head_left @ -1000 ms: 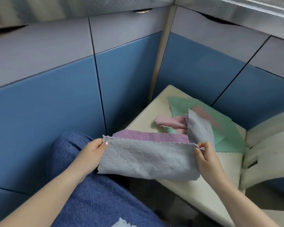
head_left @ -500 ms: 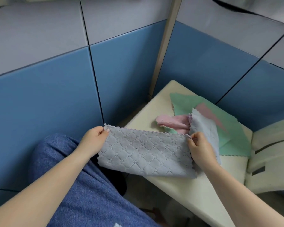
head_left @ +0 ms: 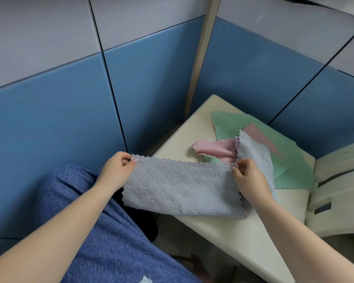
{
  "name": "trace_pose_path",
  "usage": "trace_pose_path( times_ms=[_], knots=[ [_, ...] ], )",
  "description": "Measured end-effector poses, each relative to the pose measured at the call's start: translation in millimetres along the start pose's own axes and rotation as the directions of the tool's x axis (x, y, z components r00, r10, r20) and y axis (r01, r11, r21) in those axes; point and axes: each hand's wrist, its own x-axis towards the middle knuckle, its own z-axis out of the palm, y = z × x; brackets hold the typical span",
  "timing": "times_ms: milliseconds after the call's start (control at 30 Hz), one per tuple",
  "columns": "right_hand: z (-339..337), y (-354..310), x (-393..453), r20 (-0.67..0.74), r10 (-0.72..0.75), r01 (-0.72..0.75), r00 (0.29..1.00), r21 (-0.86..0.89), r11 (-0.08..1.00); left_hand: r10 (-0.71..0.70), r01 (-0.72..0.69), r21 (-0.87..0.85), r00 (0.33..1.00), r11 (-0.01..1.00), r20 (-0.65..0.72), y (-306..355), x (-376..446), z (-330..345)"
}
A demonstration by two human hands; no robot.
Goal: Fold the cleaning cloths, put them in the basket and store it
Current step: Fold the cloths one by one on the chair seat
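Here, grey cloth (head_left: 180, 190) stretched between left hand (head_left: 117, 170) and right hand (head_left: 247, 178), fingers pinching its top corners

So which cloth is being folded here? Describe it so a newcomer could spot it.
Start at the cream table in the blue-tiled corner. At its near edge, the grey cloth hangs between the left hand and right hand. Unlike the flat green cloth and crumpled pink cloth, it is quilted and held up.

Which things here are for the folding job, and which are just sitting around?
For the job: grey cloth, held by left hand and right hand; pink cloth; green cloth.
Just around: cream table, white chair.
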Motion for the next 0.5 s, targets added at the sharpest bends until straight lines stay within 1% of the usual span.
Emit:
trace_pose_path(
  times_ms=[33, 67, 100, 133, 167, 200, 267, 300, 333, 367, 433, 500],
  knots=[
    [-3.6, -2.5, -1.7, -0.004, -0.006, 0.005, 1.0, -0.022, 1.0, 0.04, -0.039, 0.029, 0.998, 0.999, -0.047, 1.2, -4.1, -0.7],
    [-6.8, -5.1, -4.6, -0.018, -0.035, 0.034, 0.999, -0.06, 0.998, 0.11, -0.103, 0.073, 0.989, 0.992, -0.102, 2.7, -9.5, -1.0],
    [-9.8, -7.9, -9.0, -0.042, -0.097, 0.092, 0.994, -0.119, 0.989, 0.203, -0.185, 0.127, 0.968, 0.974, -0.147, 6.9, -16.7, -0.2],
    [-11.2, -11.3, -14.8, -0.064, -0.183, 0.169, 0.981, -0.187, 0.968, 0.315, -0.284, 0.187, 0.935, 0.94, -0.164, 13.3, -26.3, 1.2],
    [-9.6, -15.3, -21.4, -0.07, -0.269, 0.245, 0.961, -0.241, 0.939, 0.423, -0.384, 0.24, 0.895, 0.892, -0.14, 20.4, -38.1, 4.0],
    [-5.0, -20.2, -29.5, -0.062, -0.342, 0.315, 0.937, -0.267, 0.911, 0.511, -0.473, 0.275, 0.855, 0.837, -0.083, 28.0, -50.7, 8.4],
    [11.9, -31.4, -47.2, -0.02, -0.48, 0.456, 0.877, -0.278, 0.845, 0.613, -0.601, 0.307, 0.787, 0.738, 0.067, 39.3, -74.8, 23.8],
    [24.2, -36.0, -54.7, 0.007, -0.545, 0.523, 0.838, -0.291, 0.801, 0.633, -0.638, 0.333, 0.761, 0.694, 0.141, 42.8, -84.6, 33.7],
    [37.0, -38.5, -60.7, 0.05, -0.593, 0.576, 0.804, -0.313, 0.755, 0.619, -0.651, 0.363, 0.755, 0.667, 0.218, 44.7, -91.9, 43.7],
    [49.4, -39.7, -64.3, 0.112, -0.618, 0.616, 0.778, -0.33, 0.716, 0.583, -0.645, 0.388, 0.763, 0.659, 0.278, 45.4, -96.6, 52.9],
    [68.8, -38.8, -67.8, 0.25, -0.581, 0.631, 0.775, -0.354, 0.69, 0.521, -0.629, 0.439, 0.777, 0.641, 0.352, 41.1, -97.3, 66.0],
    [78.6, -29.5, -61.4, 0.309, -0.536, 0.618, 0.786, -0.389, 0.683, 0.525, -0.639, 0.508, 0.768, 0.578, 0.368, 37.5, -90.6, 71.4]
  ],
)
